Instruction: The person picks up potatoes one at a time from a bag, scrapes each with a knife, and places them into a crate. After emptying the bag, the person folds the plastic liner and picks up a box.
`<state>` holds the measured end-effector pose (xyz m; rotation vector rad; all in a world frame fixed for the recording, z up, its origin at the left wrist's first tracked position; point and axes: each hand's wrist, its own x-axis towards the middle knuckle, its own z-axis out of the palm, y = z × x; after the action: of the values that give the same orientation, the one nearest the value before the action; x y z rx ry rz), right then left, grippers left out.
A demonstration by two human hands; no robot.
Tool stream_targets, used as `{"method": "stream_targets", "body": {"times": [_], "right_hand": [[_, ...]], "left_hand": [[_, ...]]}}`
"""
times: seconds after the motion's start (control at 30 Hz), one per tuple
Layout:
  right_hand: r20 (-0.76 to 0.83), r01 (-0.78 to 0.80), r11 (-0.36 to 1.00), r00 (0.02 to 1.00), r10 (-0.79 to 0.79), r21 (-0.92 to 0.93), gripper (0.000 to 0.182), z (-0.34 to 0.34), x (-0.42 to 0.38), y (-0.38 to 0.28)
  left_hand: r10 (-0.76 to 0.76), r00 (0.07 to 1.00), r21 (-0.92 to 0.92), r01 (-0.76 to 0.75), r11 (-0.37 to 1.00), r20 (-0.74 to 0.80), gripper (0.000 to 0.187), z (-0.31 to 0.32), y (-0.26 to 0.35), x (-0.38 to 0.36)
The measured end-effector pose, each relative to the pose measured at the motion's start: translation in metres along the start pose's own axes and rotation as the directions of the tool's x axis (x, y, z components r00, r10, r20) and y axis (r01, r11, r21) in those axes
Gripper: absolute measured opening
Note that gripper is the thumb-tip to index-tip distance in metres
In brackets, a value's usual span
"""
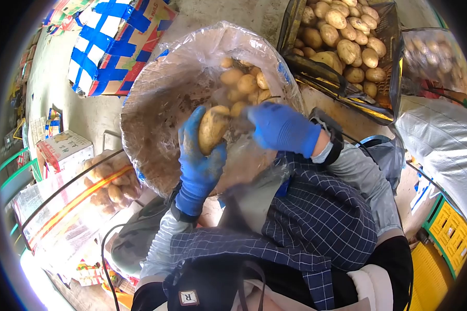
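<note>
A large potato [213, 129] sits upright in my left hand [201, 163], which wears a blue glove and is closed round it. To its right my right hand [284, 128], also in a blue glove, is curled, with its fingertips blurred; a thin dark thing shows near them, too smeared to name. Both hands are over a wide round container [155, 98] lined with clear plastic. Several potatoes [246, 84] lie in its far right part, and dark dirt marks its lining.
A dark crate [394, 98] full of potatoes stands at the upper right. A box with blue tape [101, 49] is at the upper left. Bagged potatoes [114, 192] lie at the left, a silvery sack [441, 145] and a yellow crate [449, 233] at the right.
</note>
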<state>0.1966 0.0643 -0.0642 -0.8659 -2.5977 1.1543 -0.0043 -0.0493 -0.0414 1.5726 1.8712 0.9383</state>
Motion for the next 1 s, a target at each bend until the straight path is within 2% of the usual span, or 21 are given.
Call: {"method": "stream_targets", "body": {"times": [0.1, 0.13, 0.17, 0.2, 0.23, 0.3, 0.33, 0.4, 0.47, 0.5, 0.6, 0.67, 0.7, 0.77, 0.8, 0.83, 0.87, 0.9, 0.97, 1.0], "right_hand": [[0.045, -0.002, 0.994, 0.999, 0.007, -0.106, 0.021, 0.007, -0.005, -0.007], [0.063, 0.018, 0.997, 0.998, -0.013, -0.070, 0.019, 0.005, -0.005, -0.009], [0.081, 0.037, 0.999, 0.996, -0.034, -0.032, 0.018, 0.003, -0.005, -0.011], [0.102, 0.059, 0.998, 0.993, -0.059, 0.008, 0.017, 0.000, -0.005, -0.013], [-0.021, 0.042, 0.999, 0.999, -0.043, -0.015, 0.017, -0.003, -0.003, -0.009], [-0.266, 0.000, 0.999, 0.964, -0.012, -0.047, 0.017, -0.008, -0.001, 0.001], [-0.215, -0.011, 0.998, 0.977, -0.002, -0.058, 0.017, -0.007, -0.001, 0.000], [-0.111, -0.035, 0.995, 0.994, 0.025, -0.089, 0.017, -0.007, -0.001, -0.002], [-0.123, 0.008, 1.000, 0.992, -0.007, 0.002, 0.017, -0.006, -0.003, -0.002], [-0.130, 0.034, 0.998, 0.991, -0.027, 0.048, 0.017, -0.005, -0.002, -0.003], [0.053, 0.001, 0.994, 0.999, 0.005, -0.106, 0.017, -0.011, -0.002, -0.012], [0.081, 0.106, 0.994, 0.991, -0.104, -0.020, 0.020, -0.001, -0.010, -0.012], [0.091, 0.157, 0.987, 0.983, -0.159, 0.025, 0.022, 0.001, -0.012, -0.013], [-0.066, 0.003, 0.993, 0.998, 0.005, 0.118, 0.027, -0.006, -0.004, -0.011], [-0.137, -0.063, 0.983, 0.987, 0.087, 0.172, 0.030, -0.013, 0.000, -0.012], [0.013, -0.162, 0.906, 0.985, 0.171, 0.392, 0.032, -0.026, 0.003, -0.017], [0.174, -0.278, 0.771, 0.960, 0.218, 0.573, 0.035, -0.042, 0.005, -0.024], [0.337, -0.402, 0.588, 0.915, 0.223, 0.702, 0.038, -0.050, 0.006, -0.028], [0.393, -0.429, 0.318, 0.903, 0.174, 0.845, 0.038, -0.043, 0.000, -0.018], [0.417, -0.437, 0.173, 0.898, 0.139, 0.883, 0.038, -0.043, -0.004, -0.012]], "left_hand": [[-0.139, 0.990, -0.251, 0.140, 0.958, 0.023, 0.071, 0.005, -0.007, 0.000], [-0.237, 0.960, -0.503, 0.280, 0.818, 0.148, 0.070, 0.002, -0.006, 0.002], [-0.292, 0.909, -0.688, 0.415, 0.595, 0.296, 0.069, -0.005, -0.004, 0.003], [-0.300, 0.842, -0.788, 0.530, 0.313, 0.447, 0.069, -0.009, -0.002, 0.003], [-0.357, 0.825, -0.784, 0.545, 0.296, 0.439, 0.069, -0.006, 0.002, 0.004], [-0.291, 0.774, -0.800, 0.598, 0.049, 0.562, 0.067, -0.012, -0.013, -0.003], [-0.237, 0.750, -0.781, 0.620, -0.073, 0.617, 0.066, -0.015, -0.018, -0.003], [-0.271, 0.741, -0.781, 0.620, -0.076, 0.615, 0.065, -0.015, -0.018, -0.002], [-0.327, 0.737, -0.799, 0.591, -0.112, 0.591, 0.065, -0.014, -0.013, -0.002], [-0.332, 0.748, -0.807, 0.585, -0.082, 0.575, 0.066, -0.015, -0.014, -0.002], [-0.364, 0.761, -0.806, 0.591, 0.047, 0.537, 0.070, -0.014, -0.016, -0.003], [-0.408, 0.753, -0.762, 0.621, 0.181, 0.517, 0.072, -0.011, -0.016, -0.001], [-0.386, 0.755, -0.772, 0.618, 0.147, 0.530, 0.072, -0.011, -0.015, -0.002], [-0.336, 0.766, -0.794, 0.603, 0.077, 0.548, 0.072, -0.011, -0.011, -0.001], [-0.325, 0.759, -0.766, 0.628, 0.136, 0.565, 0.072, -0.013, -0.010, 0.001], [-0.313, 0.751, -0.735, 0.650, 0.196, 0.581, 0.073, -0.015, -0.009, 0.005], [-0.301, 0.742, -0.698, 0.668, 0.258, 0.599, 0.073, -0.018, -0.007, 0.010], [-0.287, 0.742, -0.593, 0.662, 0.459, 0.606, 0.077, -0.019, 0.010, 0.020], [-0.256, 0.835, -0.631, 0.540, 0.558, 0.488, 0.082, 0.002, 0.019, 0.024], [-0.258, 0.827, -0.621, 0.549, 0.560, 0.499, 0.079, 0.006, 0.012, 0.030]]}}
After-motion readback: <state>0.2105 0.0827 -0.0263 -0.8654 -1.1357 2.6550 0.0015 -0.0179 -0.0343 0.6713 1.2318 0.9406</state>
